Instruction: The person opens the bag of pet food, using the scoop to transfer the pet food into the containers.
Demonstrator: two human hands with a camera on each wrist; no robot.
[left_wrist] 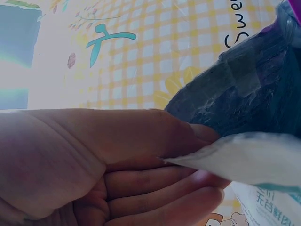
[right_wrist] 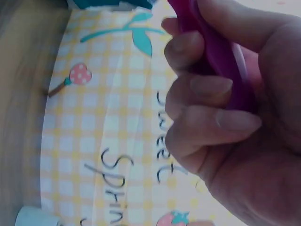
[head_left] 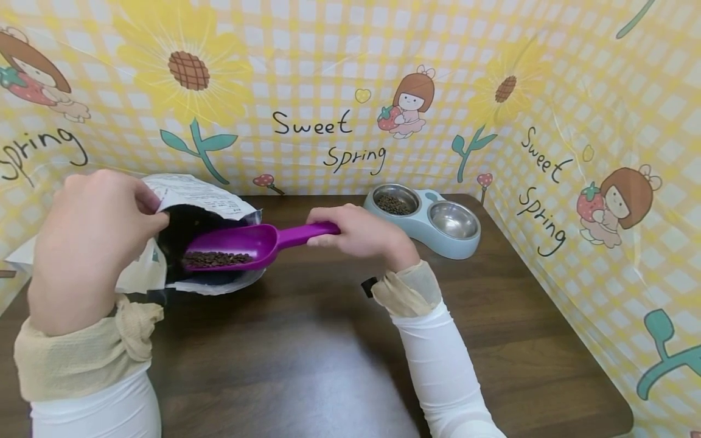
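Note:
My right hand [head_left: 353, 231] grips the handle of a purple scoop [head_left: 296, 235]; in the right wrist view the fingers curl round that handle [right_wrist: 221, 66]. Brown kibble [head_left: 216, 260] lies in the scoop's bowl, whose tip is inside the mouth of a white food bag [head_left: 199, 193]. The bag's dark lining shows through the wide opening. My left hand [head_left: 98, 237] pinches the bag's near left rim between thumb and fingers. In the left wrist view, the pinched white edge [left_wrist: 235, 155] runs out from between the fingertips.
A pale blue double pet bowl [head_left: 432, 234] stands at the back right of the brown wooden table [head_left: 306, 359]. Its left steel dish holds some kibble [head_left: 393, 204]. A yellow checked cloth backdrop [head_left: 306, 73] rises behind the table and along its right side.

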